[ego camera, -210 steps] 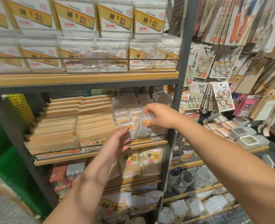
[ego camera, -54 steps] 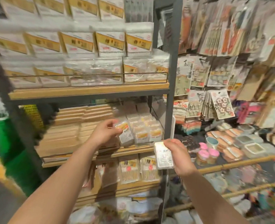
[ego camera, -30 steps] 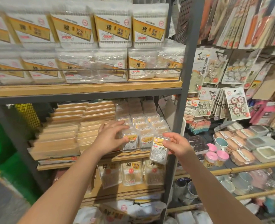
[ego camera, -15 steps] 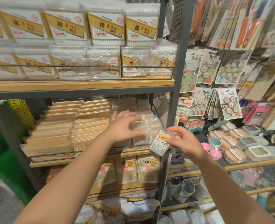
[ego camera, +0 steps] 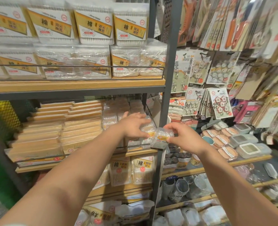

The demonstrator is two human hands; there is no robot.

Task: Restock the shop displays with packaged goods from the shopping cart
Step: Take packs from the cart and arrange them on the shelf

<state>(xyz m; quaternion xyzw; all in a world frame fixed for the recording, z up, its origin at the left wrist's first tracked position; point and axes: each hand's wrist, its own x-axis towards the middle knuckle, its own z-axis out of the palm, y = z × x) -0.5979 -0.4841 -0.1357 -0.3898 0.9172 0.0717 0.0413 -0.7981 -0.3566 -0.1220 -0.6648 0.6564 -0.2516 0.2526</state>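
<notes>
Hands: right hand (ego camera: 186, 139) pinches small clear pack (ego camera: 163, 136) by its edge, just off middle shelf (ego camera: 148, 151) front; left hand (ego camera: 133, 125) spread flat, fingers relaxed, on shelved packs (ego camera: 135, 142). Pack prob. light, stiff, slick; hold by edges. Label blurred, cart not in view.

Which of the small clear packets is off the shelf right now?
The small clear packet pinched in the right hand, in front of the grey upright; the others sit in rows on the shelf under the left hand.
</notes>
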